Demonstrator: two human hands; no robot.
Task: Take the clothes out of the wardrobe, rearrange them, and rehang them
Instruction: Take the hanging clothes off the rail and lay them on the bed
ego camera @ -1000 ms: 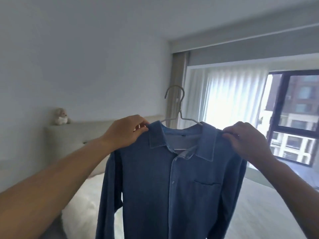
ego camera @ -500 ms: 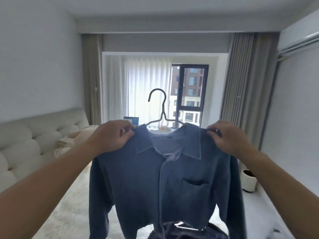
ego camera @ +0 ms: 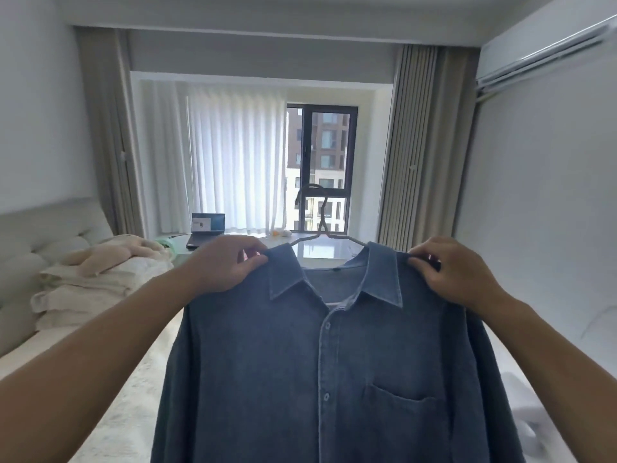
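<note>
At the far left a pale headboard is seen, with cream bedding heaped before it, and a laptop stands open on the tabletop by the window. The left hand is raised at the middle left, its fingers curled and pinching the left shoulder of the blue shirt beside the collar. The shirt is held up in front of the chest, buttoned, its body hanging straight down between the two forearms over the bed. It is carried on a wire hanger, whose hook stands upright above the collar, midway between the hands and just beyond both. The hanger's long axis runs level from one hand to the other. The right hand grips the right shoulder likewise, thumb and fingers closed on the cloth. Neither hand is judged nearer the hook; for rehanging, one would probably have to be shifted inward and up to it. No wardrobe rail is shown.
</note>
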